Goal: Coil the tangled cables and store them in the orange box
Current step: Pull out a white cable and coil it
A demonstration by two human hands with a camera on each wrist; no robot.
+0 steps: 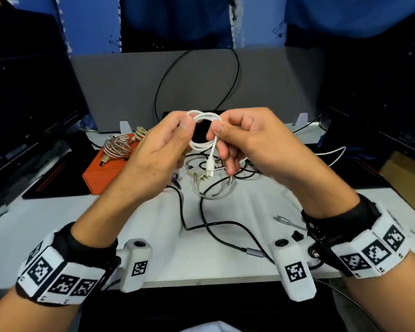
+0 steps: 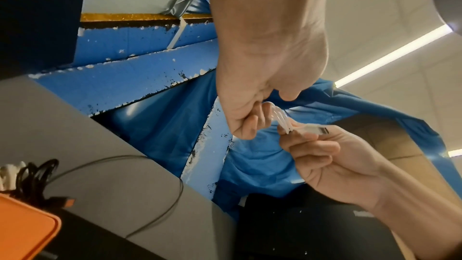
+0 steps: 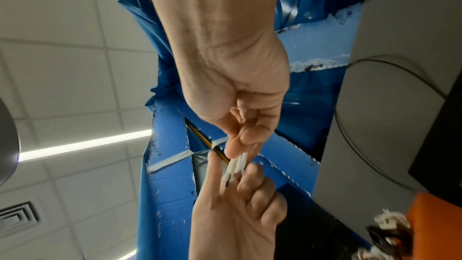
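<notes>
A white cable (image 1: 204, 130) wound into a small coil is held up above the table between both hands. My left hand (image 1: 186, 127) pinches the coil's left side, my right hand (image 1: 217, 128) its right side. The cable's plug end (image 1: 210, 169) hangs down below the coil. In the left wrist view the coil (image 2: 281, 118) sits between the fingertips, and the right wrist view shows the coil (image 3: 236, 165) the same way. The orange box (image 1: 106, 171) lies to the left with coiled braided cables (image 1: 117, 147) on it. Under the hands a tangle of cables (image 1: 216, 185) lies on the white table (image 1: 58, 231).
A black cable (image 1: 225, 225) snakes toward the near table edge and ends in a grey connector (image 1: 253, 252). A silver plug (image 1: 283, 220) lies near my right wrist. A grey divider panel (image 1: 120, 87) stands behind, and dark monitors flank both sides.
</notes>
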